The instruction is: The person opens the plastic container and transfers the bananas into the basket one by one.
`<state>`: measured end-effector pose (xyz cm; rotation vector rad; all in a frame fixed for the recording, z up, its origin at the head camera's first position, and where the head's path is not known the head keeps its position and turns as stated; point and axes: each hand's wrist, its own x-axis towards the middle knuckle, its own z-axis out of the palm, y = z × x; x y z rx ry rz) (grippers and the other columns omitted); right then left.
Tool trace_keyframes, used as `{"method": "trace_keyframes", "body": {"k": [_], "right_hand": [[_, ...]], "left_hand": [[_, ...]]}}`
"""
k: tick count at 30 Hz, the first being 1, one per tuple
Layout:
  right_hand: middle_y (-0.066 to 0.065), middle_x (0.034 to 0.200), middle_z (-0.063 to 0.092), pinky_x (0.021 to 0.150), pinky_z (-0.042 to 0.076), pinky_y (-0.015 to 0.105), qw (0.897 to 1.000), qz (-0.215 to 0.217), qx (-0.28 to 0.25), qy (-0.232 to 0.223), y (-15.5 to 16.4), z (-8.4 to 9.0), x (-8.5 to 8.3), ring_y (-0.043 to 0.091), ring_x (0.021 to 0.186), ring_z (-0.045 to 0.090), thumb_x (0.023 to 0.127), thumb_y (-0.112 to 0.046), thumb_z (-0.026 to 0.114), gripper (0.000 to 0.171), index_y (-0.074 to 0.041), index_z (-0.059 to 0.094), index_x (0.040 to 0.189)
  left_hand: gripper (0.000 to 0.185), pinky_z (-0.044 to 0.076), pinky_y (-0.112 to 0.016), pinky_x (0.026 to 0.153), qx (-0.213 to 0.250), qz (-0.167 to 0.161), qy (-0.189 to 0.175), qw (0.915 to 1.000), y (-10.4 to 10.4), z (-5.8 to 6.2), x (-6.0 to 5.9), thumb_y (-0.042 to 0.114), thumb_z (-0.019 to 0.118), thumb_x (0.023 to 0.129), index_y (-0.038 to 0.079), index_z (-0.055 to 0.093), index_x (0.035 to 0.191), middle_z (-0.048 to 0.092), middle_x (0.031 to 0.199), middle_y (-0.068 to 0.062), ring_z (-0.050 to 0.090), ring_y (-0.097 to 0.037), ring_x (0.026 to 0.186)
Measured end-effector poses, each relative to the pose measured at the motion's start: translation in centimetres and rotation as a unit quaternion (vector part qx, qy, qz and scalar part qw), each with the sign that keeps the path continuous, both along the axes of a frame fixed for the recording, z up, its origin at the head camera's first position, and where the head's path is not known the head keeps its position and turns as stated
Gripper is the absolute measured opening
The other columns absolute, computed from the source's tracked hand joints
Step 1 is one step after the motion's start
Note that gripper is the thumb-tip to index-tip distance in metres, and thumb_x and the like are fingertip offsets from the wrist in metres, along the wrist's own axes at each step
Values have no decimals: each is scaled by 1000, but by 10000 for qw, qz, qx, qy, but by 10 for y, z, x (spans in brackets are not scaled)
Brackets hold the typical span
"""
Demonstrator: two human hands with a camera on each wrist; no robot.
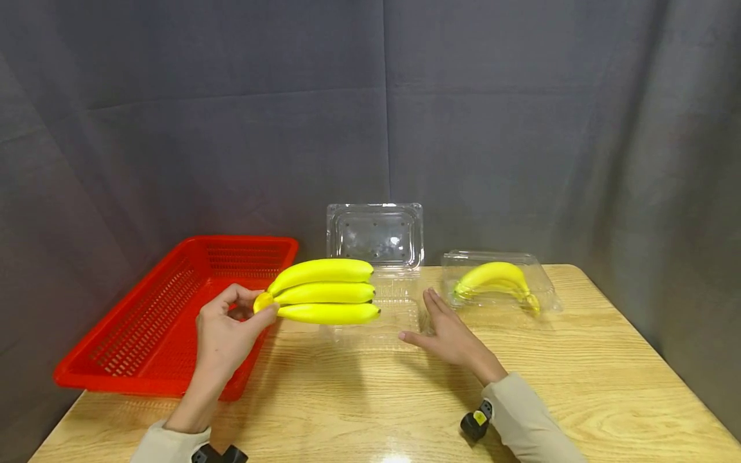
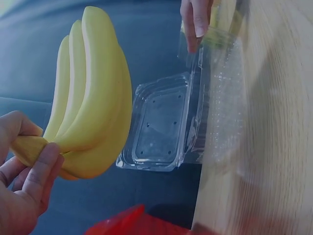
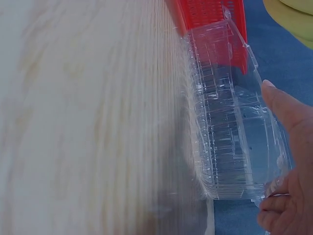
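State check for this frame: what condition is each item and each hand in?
banana bunch: held in the air above the open clamshell box, pinched at its stem by the left hand.
open clamshell box: lid up, empty, on the table.
right hand: fingers straight, against the open box's right edge.
closed clamshell box: shut, bananas inside.
red basket: empty, at the table's left edge.

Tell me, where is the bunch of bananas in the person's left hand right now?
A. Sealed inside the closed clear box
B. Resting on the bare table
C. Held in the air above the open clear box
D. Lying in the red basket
C: the left hand pinches the stem of the banana bunch, which hangs above the open clear box, touching nothing else.
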<state>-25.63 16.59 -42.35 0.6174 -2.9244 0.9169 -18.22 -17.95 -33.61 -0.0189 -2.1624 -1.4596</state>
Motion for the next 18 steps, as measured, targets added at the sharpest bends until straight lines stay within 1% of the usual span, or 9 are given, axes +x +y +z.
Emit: {"method": "trace_keyframes", "body": {"k": [5, 12, 18], "right_hand": [[19, 158, 6, 112, 15, 53, 10000, -22, 10, 49, -2, 0, -1, 37, 144, 10, 85, -66, 58, 108, 5, 12, 151], [20, 158, 7, 112, 15, 51, 9999, -73, 2, 118, -4, -1, -2, 37, 144, 10, 85, -66, 58, 108, 7, 13, 150], [20, 158, 7, 112, 14, 51, 9999, -148, -53, 31, -4, -2, -3, 37, 144, 10, 84, -66, 58, 109, 7, 13, 151]], "left_hand": [[17, 49, -22, 52, -45, 86, -55, 9999, -7, 1, 3, 9, 79, 79, 3, 70, 92, 65, 81, -5, 59, -15, 66], [19, 49, -22, 51, 93, 210, -207, 9995, -14, 5, 4, 11, 79, 80, 3, 68, 93, 64, 82, -5, 59, -18, 65], [21, 48, -21, 50, 127, 246, -166, 9995, -22, 6, 5, 11, 80, 80, 3, 68, 95, 63, 81, -3, 58, -16, 64]]}}
